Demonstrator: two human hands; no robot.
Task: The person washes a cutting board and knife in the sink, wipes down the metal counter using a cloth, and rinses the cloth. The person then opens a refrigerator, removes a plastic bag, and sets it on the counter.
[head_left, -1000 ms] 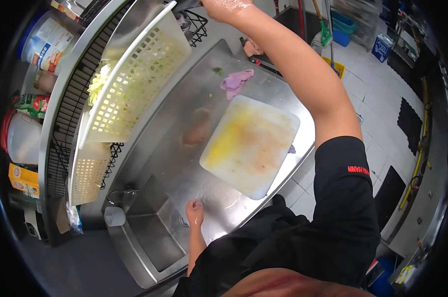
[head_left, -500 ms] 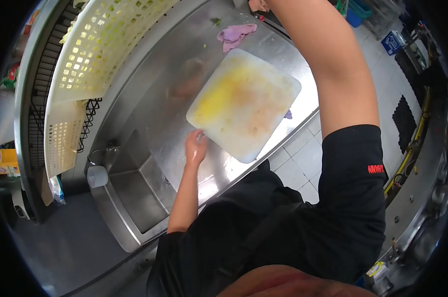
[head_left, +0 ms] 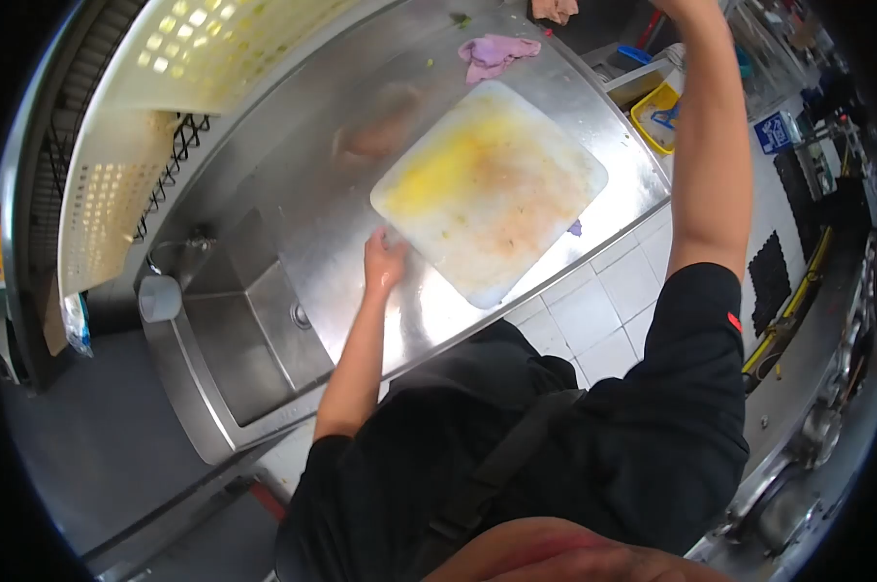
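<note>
A pale square cutting board point(head_left: 526, 209), stained yellow and brown, lies on the stainless steel counter point(head_left: 307, 218). My left hand point(head_left: 385, 262) is by the board's left edge, fingers loosely bent and apart, with nothing visible in them. Whether its fingertips touch the board is hard to make out. My right arm reaches far up and to the right; the right hand point(head_left: 688, 8) is cut off by the top edge, so its fingers are hidden. A crumpled pink-purple cloth point(head_left: 494, 55) lies behind the board. A bit of purple cloth point(head_left: 575, 228) peeks out at the board's right edge.
To the left is a steel sink point(head_left: 230, 339) with a white cup point(head_left: 159, 298) on its rim. A cream perforated basket point(head_left: 118, 209) hangs at upper left. A yellow container point(head_left: 654, 116) stands beyond the counter's right end. An orange-brown cloth point(head_left: 555, 10) lies at the top.
The view has shifted, bringing the yellow container into sight. My right arm has swung outward to the right, over the counter's far end. My left hand stays by the board.
</note>
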